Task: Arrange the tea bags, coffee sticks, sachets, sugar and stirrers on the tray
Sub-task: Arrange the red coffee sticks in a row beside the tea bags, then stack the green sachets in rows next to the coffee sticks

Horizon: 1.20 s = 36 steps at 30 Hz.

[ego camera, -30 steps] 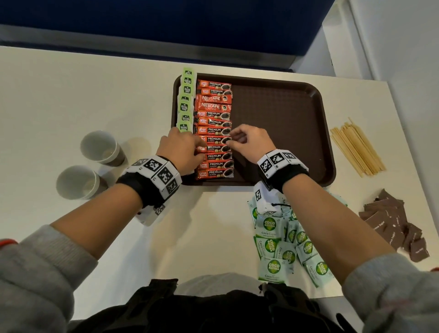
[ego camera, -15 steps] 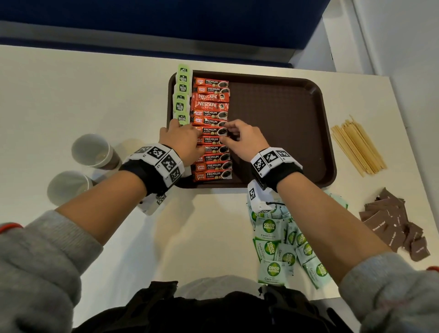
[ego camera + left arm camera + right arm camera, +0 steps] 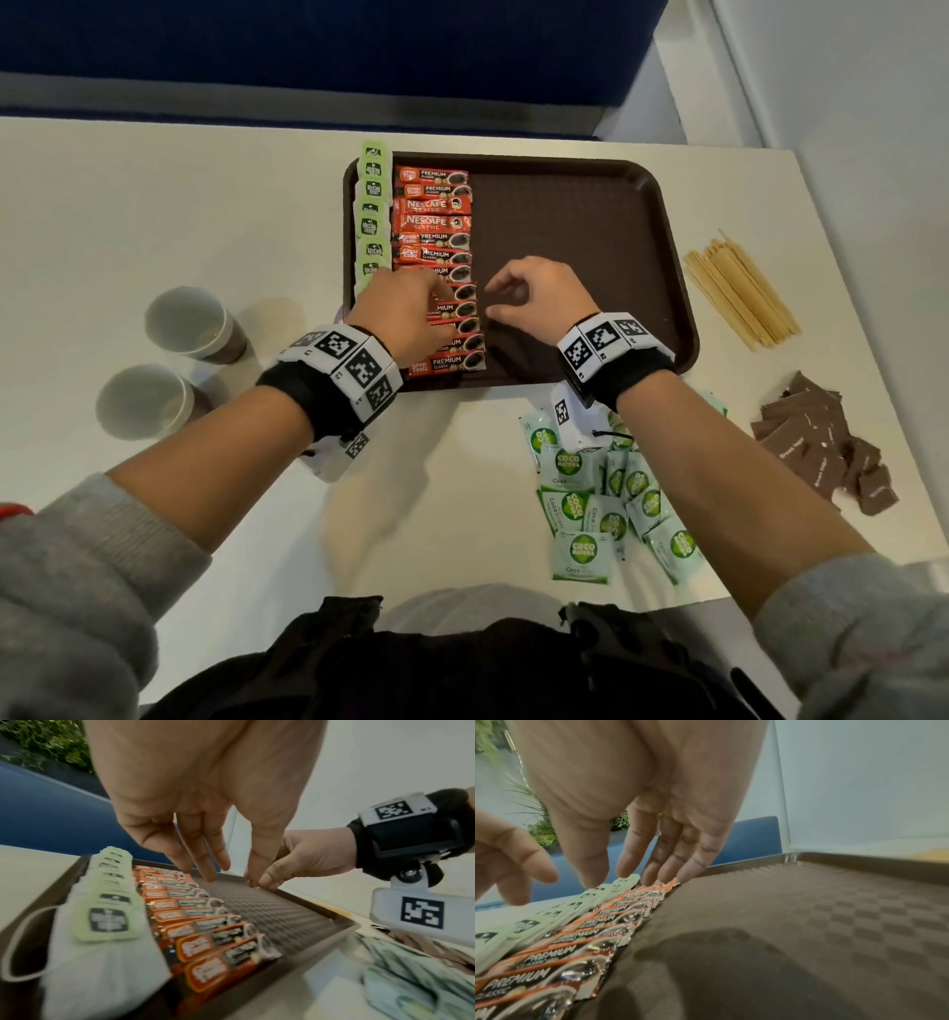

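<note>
A brown tray (image 3: 575, 246) holds a column of green-tagged tea bags (image 3: 371, 205) along its left edge. Beside them lies a column of red coffee sticks (image 3: 434, 221). My left hand (image 3: 411, 308) hovers over the lower coffee sticks, fingers hanging straight down (image 3: 205, 874), holding nothing. My right hand (image 3: 518, 298) sits just right of the sticks over bare tray, fingers loosely curled and empty (image 3: 628, 870). Green sachets (image 3: 590, 503), brown sugar packets (image 3: 816, 447) and wooden stirrers (image 3: 739, 293) lie on the white table.
Two paper cups (image 3: 187, 321) (image 3: 144, 401) stand left of the tray. The tray's right two thirds show bare textured floor (image 3: 808, 923). A blue panel runs behind the table's far edge. The green sachets lie under my right forearm.
My right hand has let go of the coffee sticks and drawn back to the right over bare tray. My left hand stays over the lower sticks.
</note>
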Motion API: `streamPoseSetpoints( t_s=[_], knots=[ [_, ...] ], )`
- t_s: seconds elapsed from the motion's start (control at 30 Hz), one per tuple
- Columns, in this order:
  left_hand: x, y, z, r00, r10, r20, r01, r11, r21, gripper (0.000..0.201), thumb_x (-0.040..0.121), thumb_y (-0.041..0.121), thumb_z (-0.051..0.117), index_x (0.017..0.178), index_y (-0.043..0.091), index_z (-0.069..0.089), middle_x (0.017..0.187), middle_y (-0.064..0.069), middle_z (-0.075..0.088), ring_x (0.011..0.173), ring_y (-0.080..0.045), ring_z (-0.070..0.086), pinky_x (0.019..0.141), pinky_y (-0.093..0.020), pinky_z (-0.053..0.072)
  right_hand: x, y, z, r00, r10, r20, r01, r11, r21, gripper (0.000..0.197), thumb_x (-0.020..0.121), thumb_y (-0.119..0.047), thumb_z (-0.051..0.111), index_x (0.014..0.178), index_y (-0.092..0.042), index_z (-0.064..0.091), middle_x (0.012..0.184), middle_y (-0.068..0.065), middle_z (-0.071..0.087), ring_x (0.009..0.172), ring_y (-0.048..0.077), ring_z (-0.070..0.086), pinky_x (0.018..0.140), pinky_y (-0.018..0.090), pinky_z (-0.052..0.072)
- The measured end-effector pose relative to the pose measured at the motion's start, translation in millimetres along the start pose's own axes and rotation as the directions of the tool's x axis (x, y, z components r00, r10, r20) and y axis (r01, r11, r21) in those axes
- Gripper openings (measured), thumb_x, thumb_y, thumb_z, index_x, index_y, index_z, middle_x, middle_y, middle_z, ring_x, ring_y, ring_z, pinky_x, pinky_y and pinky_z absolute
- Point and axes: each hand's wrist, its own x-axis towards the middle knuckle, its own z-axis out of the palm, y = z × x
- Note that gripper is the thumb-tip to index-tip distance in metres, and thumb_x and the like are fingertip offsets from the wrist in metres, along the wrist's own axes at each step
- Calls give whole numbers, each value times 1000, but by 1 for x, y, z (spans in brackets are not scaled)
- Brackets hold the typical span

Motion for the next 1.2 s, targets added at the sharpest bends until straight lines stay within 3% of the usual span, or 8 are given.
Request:
streamPoseSetpoints(
  t_s=[0.33, 0.43, 0.53, 0.6, 0.7, 0.83, 1.0, 1.2],
  knots=[
    [-48, 48, 48, 948, 242, 207, -250, 968, 12, 47, 78, 34, 73, 120, 18, 58, 117, -4, 59, 105, -20, 57, 85, -27, 42, -95, 23, -10, 987, 136, 90, -137, 990, 12, 25, 72, -22, 79, 94, -17, 69, 77, -10, 60, 65, -2, 52, 66, 14, 42],
    [-60, 62, 69, 937, 227, 266, -250, 967, 56, 52, 80, 38, 72, 125, 19, 54, 123, -6, 56, 109, -22, 55, 88, -30, 41, -122, 40, -5, 983, 154, 101, -146, 986, -77, 41, 68, -29, 83, 104, -19, 66, 94, -6, 59, 86, 6, 53, 78, 20, 42],
    [-67, 73, 89, 939, 172, 298, -217, 968, 124, 69, 76, 43, 74, 134, 19, 46, 130, -8, 48, 120, -26, 48, 99, -34, 39, -143, 60, 0, 978, 140, 152, -108, 973, -204, 82, 58, -39, 86, 129, -21, 50, 123, -1, 48, 117, 16, 40, 97, 27, 33],
    [-69, 78, 99, 945, 137, 296, -185, 972, 142, 82, 73, 46, 76, 140, 18, 38, 135, -9, 44, 126, -28, 42, 104, -37, 36, -152, 72, 0, 975, 106, 194, -54, 965, -258, 104, 53, -40, 88, 141, -20, 36, 140, 2, 38, 130, 20, 31, 109, 31, 27],
    [-69, 84, 111, 947, 101, 304, -157, 973, 166, 97, 70, 49, 77, 146, 18, 26, 145, -9, 36, 132, -31, 34, 109, -40, 32, -157, 90, -3, 962, 108, 252, 1, 917, -399, 117, 54, -39, 88, 148, -18, 21, 152, 3, 25, 139, 23, 20, 115, 35, 20],
    [-68, 91, 121, 952, 83, 294, -142, 972, 189, 104, 69, 50, 79, 149, 18, 21, 148, -8, 32, 134, -33, 28, 109, -41, 28, -156, 104, -2, 946, 110, 304, 49, 881, -471, 113, 57, -40, 86, 147, -17, 21, 150, 2, 27, 137, 24, 22, 113, 40, 26],
    [-62, 96, 132, 965, 86, 250, -128, 979, 158, 95, 71, 40, 80, 146, 20, 26, 139, -8, 34, 126, -35, 31, 104, -41, 32, -149, 110, 1, 970, 43, 239, 57, 916, -396, 103, 59, -41, 83, 144, -13, 31, 141, 5, 37, 130, 23, 29, 109, 30, 23],
    [-48, 96, 133, 964, 65, 257, -115, 976, 184, 83, 76, 41, 76, 142, 18, 32, 136, -10, 40, 125, -32, 32, 103, -38, 31, -140, 114, 0, 977, 28, 212, 40, 951, -308, 90, 60, -32, 85, 137, -12, 42, 130, 8, 41, 122, 24, 35, 103, 27, 27]
  ],
)
